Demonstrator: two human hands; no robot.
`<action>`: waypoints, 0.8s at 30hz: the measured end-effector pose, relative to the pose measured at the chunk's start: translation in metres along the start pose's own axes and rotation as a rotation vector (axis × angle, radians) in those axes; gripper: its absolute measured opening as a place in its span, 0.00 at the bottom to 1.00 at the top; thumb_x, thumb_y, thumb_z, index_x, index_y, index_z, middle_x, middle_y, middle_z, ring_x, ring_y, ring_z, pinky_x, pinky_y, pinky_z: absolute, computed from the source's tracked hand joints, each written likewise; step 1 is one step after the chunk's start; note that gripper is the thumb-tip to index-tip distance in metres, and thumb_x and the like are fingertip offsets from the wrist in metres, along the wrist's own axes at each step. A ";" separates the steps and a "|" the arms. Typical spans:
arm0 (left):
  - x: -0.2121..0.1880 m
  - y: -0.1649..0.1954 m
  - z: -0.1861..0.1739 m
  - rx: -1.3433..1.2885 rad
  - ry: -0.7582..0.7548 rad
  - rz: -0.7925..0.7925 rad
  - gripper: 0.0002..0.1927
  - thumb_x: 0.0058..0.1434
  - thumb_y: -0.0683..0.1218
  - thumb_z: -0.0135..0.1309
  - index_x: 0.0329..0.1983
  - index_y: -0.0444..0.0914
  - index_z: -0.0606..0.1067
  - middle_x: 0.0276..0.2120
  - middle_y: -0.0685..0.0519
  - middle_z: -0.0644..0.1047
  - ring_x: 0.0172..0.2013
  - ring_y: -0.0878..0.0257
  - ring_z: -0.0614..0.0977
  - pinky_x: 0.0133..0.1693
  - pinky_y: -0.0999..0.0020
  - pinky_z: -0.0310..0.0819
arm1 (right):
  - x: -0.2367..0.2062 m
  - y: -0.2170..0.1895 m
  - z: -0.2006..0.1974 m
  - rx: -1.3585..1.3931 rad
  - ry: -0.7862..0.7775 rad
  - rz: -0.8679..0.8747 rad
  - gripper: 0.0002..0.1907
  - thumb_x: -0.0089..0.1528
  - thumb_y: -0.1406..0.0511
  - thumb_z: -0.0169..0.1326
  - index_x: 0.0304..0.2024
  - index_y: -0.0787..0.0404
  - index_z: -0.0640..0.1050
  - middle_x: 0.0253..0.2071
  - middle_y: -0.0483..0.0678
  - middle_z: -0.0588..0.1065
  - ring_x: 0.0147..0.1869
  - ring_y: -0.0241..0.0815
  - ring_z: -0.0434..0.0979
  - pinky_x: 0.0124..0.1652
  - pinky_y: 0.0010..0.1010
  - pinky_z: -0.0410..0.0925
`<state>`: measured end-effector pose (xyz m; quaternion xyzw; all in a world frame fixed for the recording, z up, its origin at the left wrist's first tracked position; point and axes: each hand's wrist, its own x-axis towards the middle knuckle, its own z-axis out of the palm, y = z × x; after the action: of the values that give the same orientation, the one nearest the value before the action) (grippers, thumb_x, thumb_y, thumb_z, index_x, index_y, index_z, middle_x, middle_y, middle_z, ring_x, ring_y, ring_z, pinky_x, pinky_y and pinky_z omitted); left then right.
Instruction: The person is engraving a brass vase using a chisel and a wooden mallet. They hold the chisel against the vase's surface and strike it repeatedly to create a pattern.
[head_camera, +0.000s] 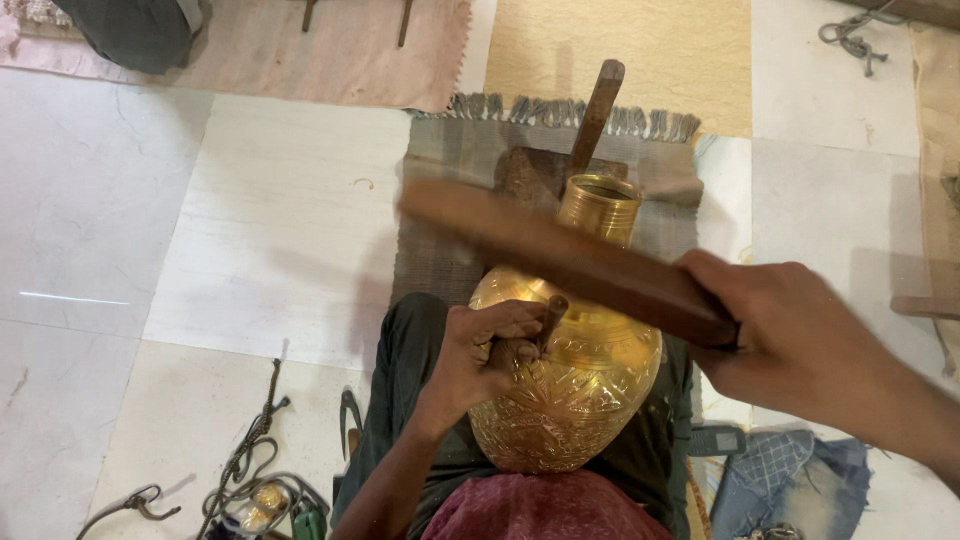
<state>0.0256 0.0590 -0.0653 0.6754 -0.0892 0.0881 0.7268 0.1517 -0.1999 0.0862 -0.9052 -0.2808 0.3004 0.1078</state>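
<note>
We grip a small chisel (549, 318) w/ our left hand (487, 352), fist clenched, tip on the brass pot (580, 390) lying on our lap. Our right hand (790, 335) clasps a flat wooden mallet (560, 258), blurred, above the pot's neck. Grey mat (440, 200) beneath; a wooden stick (595, 115) pokes from the pot's mouth.

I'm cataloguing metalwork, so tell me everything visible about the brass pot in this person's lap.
The brass pot is a shiny golden, round-bellied vessel with a narrow ringed neck and open mouth, its body covered in engraved leaf-like patterns and bands. It lies tilted in the person's lap, mouth pointing away. The left hand rests on its shoulder, holding a small tool against it. The right hand holds a wooden bat above it, blurred.
</note>
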 end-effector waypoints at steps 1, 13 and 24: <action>0.000 0.001 0.000 0.004 -0.012 0.029 0.34 0.39 0.40 0.54 0.55 0.30 0.78 0.40 0.44 0.85 0.40 0.57 0.89 0.52 0.63 0.86 | -0.001 0.000 0.002 0.093 0.057 -0.051 0.21 0.51 0.63 0.61 0.47 0.54 0.74 0.19 0.44 0.75 0.20 0.39 0.76 0.22 0.34 0.70; 0.002 -0.005 0.005 0.115 0.035 0.122 0.23 0.48 0.37 0.58 0.50 0.31 0.80 0.36 0.46 0.84 0.33 0.61 0.88 0.40 0.69 0.87 | -0.005 -0.009 0.006 0.003 -0.089 0.123 0.17 0.54 0.66 0.64 0.44 0.53 0.75 0.18 0.43 0.73 0.19 0.37 0.73 0.23 0.31 0.68; -0.004 -0.013 0.012 0.067 0.121 0.071 0.19 0.53 0.31 0.57 0.50 0.30 0.81 0.39 0.44 0.86 0.35 0.61 0.90 0.39 0.71 0.89 | 0.003 0.001 -0.002 0.252 0.080 -0.008 0.16 0.53 0.68 0.59 0.44 0.53 0.77 0.23 0.42 0.76 0.21 0.36 0.77 0.22 0.30 0.70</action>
<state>0.0254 0.0463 -0.0784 0.6891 -0.0660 0.1576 0.7042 0.1551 -0.1993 0.0861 -0.8945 -0.2399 0.2967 0.2330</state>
